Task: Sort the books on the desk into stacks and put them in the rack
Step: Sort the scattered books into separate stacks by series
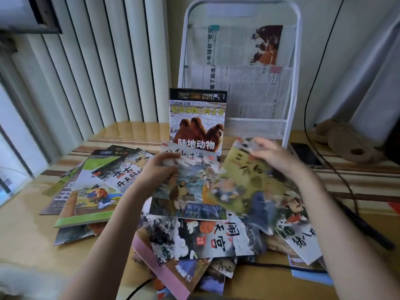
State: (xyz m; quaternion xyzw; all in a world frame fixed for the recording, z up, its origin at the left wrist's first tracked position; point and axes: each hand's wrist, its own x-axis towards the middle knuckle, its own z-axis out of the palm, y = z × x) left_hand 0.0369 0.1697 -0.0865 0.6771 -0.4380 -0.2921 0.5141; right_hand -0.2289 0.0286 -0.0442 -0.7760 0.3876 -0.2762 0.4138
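Books [194,234] overlap, covers half hidden; yellow book [244,178] blurred.

Dim daylight from the window [13,152] at left – wide-angle bending at the edges, the right hand [272,154] seemingly motion-blurred

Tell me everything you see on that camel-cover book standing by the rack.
The camel book stands upright on the desk, front cover facing the camera, at the rack's lower left. Glossy paper cover: dark photo strip on top, yellow title, two brown camels on snow, white characters below. Its bottom edge is hidden behind the book in the left hand. Whether it leans on the rack is unclear.
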